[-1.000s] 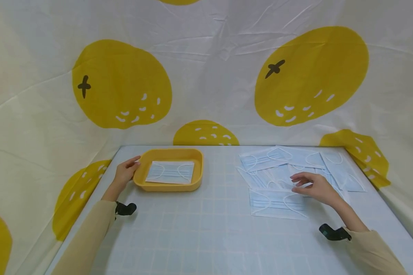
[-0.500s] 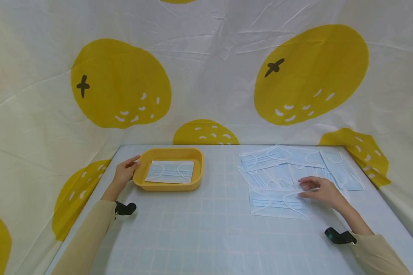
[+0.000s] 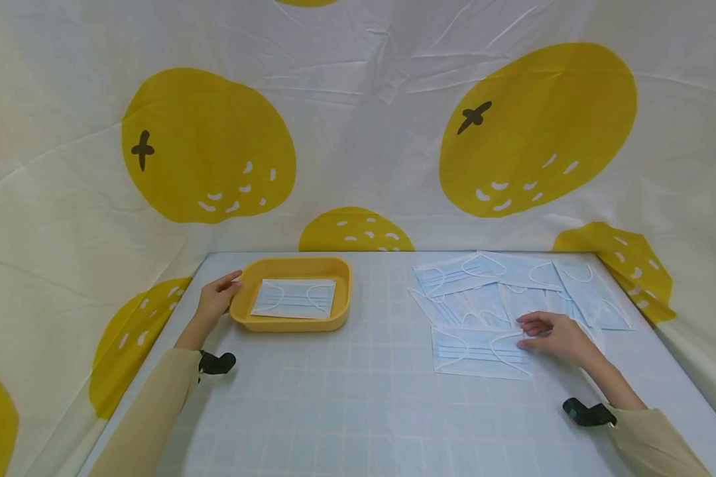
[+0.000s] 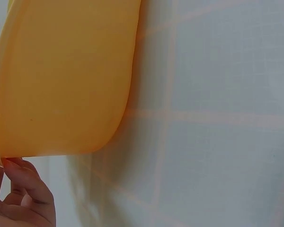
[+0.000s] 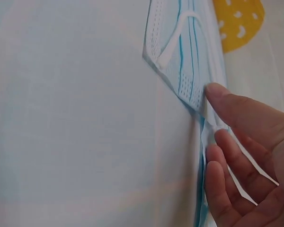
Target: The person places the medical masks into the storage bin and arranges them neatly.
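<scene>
Head view, mask [image 3: 294, 299] inside yellow tray [image 3: 289, 325], hidden from left wrist

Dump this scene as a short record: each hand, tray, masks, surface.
left hand: holds left rim of yellow tray
tray contents: light-blue mask, lying flat; any beneath hidden
right hand: at right end of nearest loose mask, thumb and fingers apart; contact unclear
other loose masks: overlapping, right of tray; count unclear
surface: pale table with faint grid
</scene>
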A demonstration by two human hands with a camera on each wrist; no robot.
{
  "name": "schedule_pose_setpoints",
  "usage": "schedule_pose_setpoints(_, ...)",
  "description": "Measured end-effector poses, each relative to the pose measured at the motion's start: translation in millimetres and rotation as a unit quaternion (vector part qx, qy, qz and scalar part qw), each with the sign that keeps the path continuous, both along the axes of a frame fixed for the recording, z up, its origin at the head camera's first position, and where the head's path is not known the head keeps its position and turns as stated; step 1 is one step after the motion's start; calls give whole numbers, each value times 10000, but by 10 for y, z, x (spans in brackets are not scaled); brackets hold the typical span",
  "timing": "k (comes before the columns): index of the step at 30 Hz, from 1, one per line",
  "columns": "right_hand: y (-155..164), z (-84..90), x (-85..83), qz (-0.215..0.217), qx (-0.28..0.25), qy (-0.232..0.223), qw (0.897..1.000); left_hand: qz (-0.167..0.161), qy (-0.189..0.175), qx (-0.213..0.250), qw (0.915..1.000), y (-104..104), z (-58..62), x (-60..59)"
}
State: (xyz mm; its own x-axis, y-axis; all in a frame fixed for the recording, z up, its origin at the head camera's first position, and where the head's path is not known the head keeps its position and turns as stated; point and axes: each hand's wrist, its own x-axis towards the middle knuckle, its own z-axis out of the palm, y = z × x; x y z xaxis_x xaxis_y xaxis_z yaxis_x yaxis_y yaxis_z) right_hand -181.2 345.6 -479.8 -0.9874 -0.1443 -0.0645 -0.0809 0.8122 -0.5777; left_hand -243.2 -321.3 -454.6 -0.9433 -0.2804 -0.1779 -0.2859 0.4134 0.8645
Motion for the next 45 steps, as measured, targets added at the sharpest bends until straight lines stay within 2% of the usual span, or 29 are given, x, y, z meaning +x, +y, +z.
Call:
schedule_pose_setpoints(16,-47,-37,30,79,51,92,9999,53,-108,-3,9999,7,-7,0)
schedule_pose_setpoints(31,-85,39,35,45,247,-14,9997,55,-84,-3,9999,24,10,12)
schedule_pose_setpoints(37,-90,83,41,16,257,-133,9996,57,-58,-15,10000,20,-2,18)
schedule_pose_setpoints(45,-38,32,21,-23,140,-99,9999,25,147,-14,9999,21,-8,27)
